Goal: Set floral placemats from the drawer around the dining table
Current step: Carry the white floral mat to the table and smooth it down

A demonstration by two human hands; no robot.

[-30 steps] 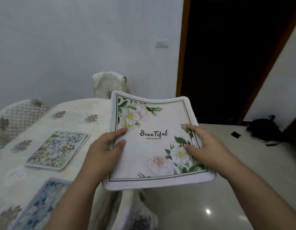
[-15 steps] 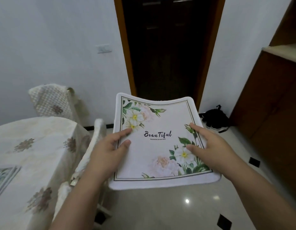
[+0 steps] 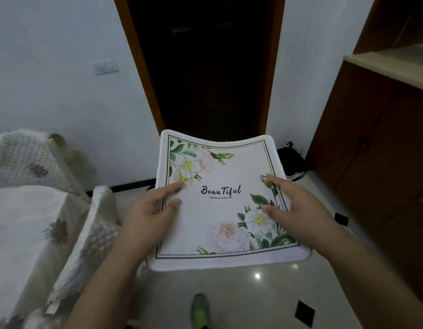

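White rectangular cloth placemat (image 3: 220, 210) w/ thin dark border line, white & pale pink flowers, green leaves, black "BeauTiful" script. Cream draped tablecloth (image 3: 27, 224) w/ brown-grey floral motifs. Dark brown wooden cabinet (image 3: 376, 162). Glossy white tiled floor (image 3: 241, 300) w/ small black squares.

Head camera looks down, close (wide-angle); doorway (image 3: 205, 67) ahead

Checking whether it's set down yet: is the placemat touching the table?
Apart. The head view shows the placemat held over the floor, right of the table.
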